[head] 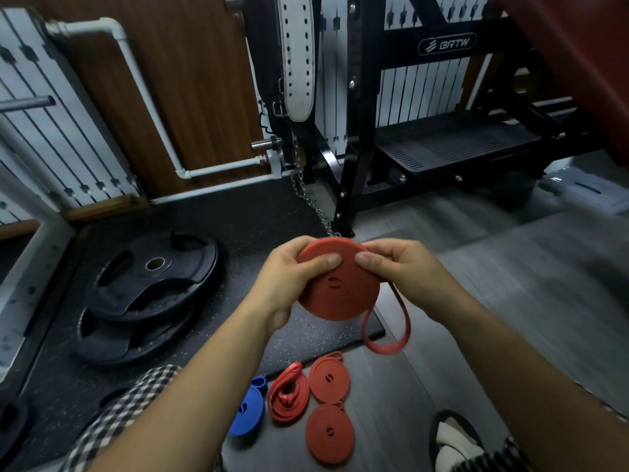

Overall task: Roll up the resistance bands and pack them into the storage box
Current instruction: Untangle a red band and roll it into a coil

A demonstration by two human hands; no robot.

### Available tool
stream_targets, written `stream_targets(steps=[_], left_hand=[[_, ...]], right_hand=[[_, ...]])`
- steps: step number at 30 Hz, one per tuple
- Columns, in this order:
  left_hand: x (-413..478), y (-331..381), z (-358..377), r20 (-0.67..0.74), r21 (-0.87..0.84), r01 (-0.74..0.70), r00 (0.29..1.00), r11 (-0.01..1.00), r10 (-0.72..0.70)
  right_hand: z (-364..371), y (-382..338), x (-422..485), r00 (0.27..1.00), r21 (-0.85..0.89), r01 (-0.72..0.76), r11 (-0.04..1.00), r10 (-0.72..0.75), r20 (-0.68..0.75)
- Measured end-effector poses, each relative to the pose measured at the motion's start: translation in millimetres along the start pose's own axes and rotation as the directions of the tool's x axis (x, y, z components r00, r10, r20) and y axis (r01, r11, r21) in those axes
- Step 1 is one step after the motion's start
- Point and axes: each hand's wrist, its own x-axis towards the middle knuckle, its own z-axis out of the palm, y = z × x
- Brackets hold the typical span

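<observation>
- Red band (337, 287), nearly coiled, sits in mid-air over the floor mat (211, 335); your left hand (289, 270) and right hand (398, 264) each grasp the coil, thumbs pressing its face.
- Loose tail (388, 335) hangs below. Ease either grip and the coil will likely spring open.
- Rolled bands (329, 379) and a blue band (248, 413) lie on the floor near your knees; a dropped coil could knock them loose.
- Storage box is not in view; locate it before carrying.
</observation>
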Motion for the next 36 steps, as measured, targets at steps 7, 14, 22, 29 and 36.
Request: stream_targets(steps=[7, 14, 22, 29, 36], left_hand=[[0, -3, 8, -0.175, -0.326, 0.006, 0.982, 0.945, -0.066], [2, -10, 14, -0.248, -0.618, 0.024, 0.942, 0.786, -0.224], [10, -4, -9, -0.07, -0.18, 0.121, 0.988, 0.976, -0.135], [3, -16, 3, -0.066, -0.13, 0.168, 0.982, 0.977, -0.178], [5, -26, 12, -0.203, -0.482, 0.203, 0.92, 0.852, -0.334]], right_hand=[[3, 5, 2, 0.998, 0.142, -0.005, 0.99, 0.014, -0.063], [27, 21, 3, 0.985, 0.284, -0.013, 0.959, 0.061, -0.159], [5, 13, 4, 0.991, 0.148, -0.079, 0.986, 0.094, -0.098], [10, 15, 1, 0.994, 0.064, -0.054, 0.996, 0.06, -0.092], [30, 36, 8, 0.969, 0.293, -0.012, 0.956, 0.084, -0.234]])
